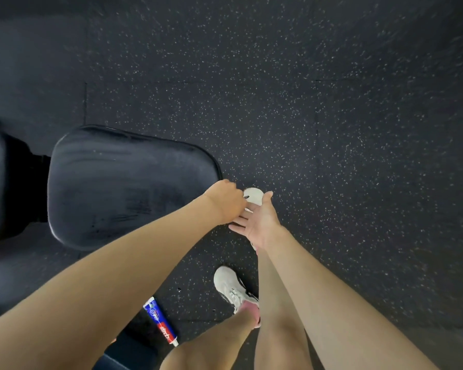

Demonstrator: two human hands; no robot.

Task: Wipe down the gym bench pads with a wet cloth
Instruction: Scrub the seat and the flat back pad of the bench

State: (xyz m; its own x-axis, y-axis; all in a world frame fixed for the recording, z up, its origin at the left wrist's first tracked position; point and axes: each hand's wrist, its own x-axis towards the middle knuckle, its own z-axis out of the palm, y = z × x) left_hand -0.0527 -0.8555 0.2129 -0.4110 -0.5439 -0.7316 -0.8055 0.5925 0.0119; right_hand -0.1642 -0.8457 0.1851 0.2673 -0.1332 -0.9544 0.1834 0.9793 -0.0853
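Left hand (226, 202) is curled into a fist | right hand (259, 221) is spread open, touching it | bench pad (123, 185) is seen beside them.

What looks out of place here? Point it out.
A toothpaste tube lies on the speckled floor below the bench pad, odd for a gym. No cloth shows: the left hand is closed, the right hand open, beside the pad.
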